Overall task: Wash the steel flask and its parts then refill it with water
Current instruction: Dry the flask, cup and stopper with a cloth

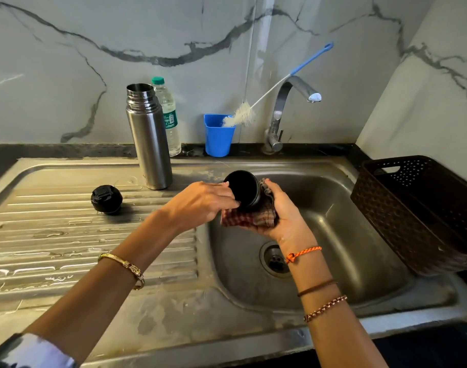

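So the black stopper (pixel 106 200) sits on the drainboard near its left side, the open steel flask (pixel 149 136) stands at the sink's back edge, and over the basin (pixel 359 235) the left hand (pixel 203 201) pinches the black cup lid (pixel 243 190) while the right hand (pixel 281 208) cups a checked cloth (pixel 249 217) under it. I'd turn the lid with the left, wiping all round with the cloth.

At centre frame your left hand (pixel 203 200) grips the black cup lid (pixel 243 189) while your right hand (pixel 280 216) cradles it in a checked cloth (pixel 249 217) over the sink basin (pixel 346 235). The open steel flask (pixel 148 139) stands upright upper left, its black stopper (pixel 106 199) on the drainboard (pixel 67 248).
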